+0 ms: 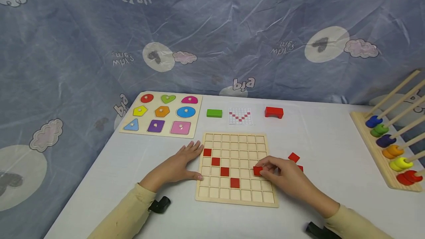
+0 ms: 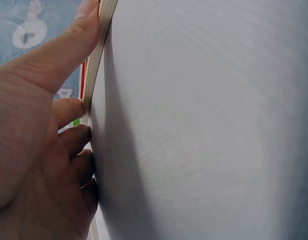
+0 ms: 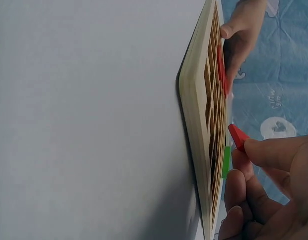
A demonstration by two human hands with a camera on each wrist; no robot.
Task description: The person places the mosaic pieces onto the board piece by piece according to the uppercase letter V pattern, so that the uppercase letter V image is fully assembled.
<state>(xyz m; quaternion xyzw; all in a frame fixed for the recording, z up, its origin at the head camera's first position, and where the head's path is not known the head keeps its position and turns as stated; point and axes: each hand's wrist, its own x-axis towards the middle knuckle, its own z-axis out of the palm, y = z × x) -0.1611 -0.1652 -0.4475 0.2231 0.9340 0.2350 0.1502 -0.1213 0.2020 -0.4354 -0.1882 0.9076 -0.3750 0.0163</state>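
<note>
Head view: four red tiles in grid board, diagonally.

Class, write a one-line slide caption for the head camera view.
Right hand pinches a red tile over the wooden grid board while the left hand steadies its edge.

On the blue backdrop cloth behind your table you can read only mirrored print. "Hi!!" shows in white, reversed, near the top. "big" stands reversed just above the table's far edge, and again at the cloth's fold by the shape puzzle. Two smaller reversed words beside the pale circles are too small to make out. "cool" sits reversed at the top left corner.
</note>
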